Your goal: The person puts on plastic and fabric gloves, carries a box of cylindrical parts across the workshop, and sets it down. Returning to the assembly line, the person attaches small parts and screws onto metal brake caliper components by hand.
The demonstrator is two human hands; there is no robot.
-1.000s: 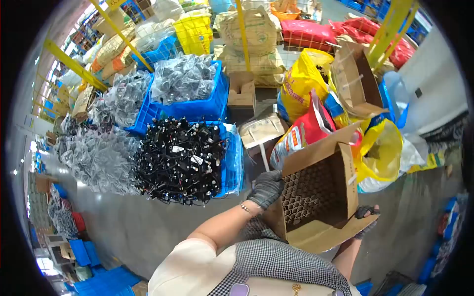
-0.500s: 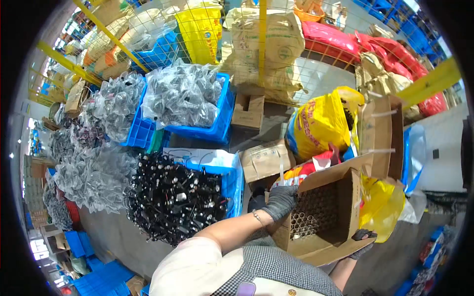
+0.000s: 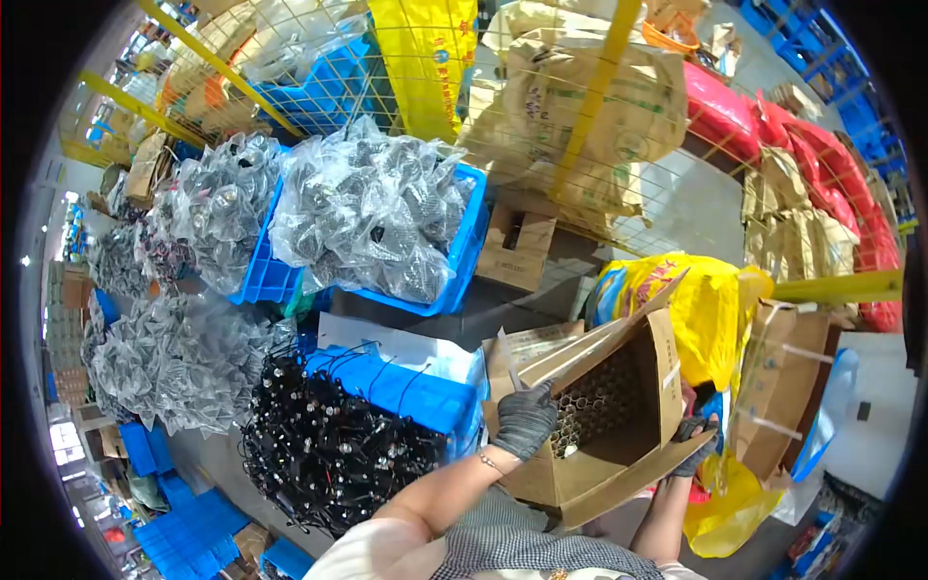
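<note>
An open cardboard box [image 3: 662, 382] tilts in front of my body, its flaps spread, with rows of round cardboard cells [image 3: 590, 406] inside. My left hand [image 3: 527, 421], in a grey glove, is closed on the box's left upper edge. At the lower right, my right hand [image 3: 696, 445], in a dark glove with bare fingertips, grips the near flap. Just left of the box, a blue crate [image 3: 396, 391] bears a large heap of black cabled parts [image 3: 333, 449].
Blue crates [image 3: 474, 242] of plastic-wrapped parts stand at the left and behind. A small carton [image 3: 517, 251], a yellow sack [image 3: 715, 319] and another open carton [image 3: 778, 387] lie beyond the box. Yellow wire mesh fencing [image 3: 594, 97] runs across the back.
The view has swung round and the crates look closer. Both hands still hold the box, which has tilted and shifted slightly; its far flap now stands at a steeper slant.
</note>
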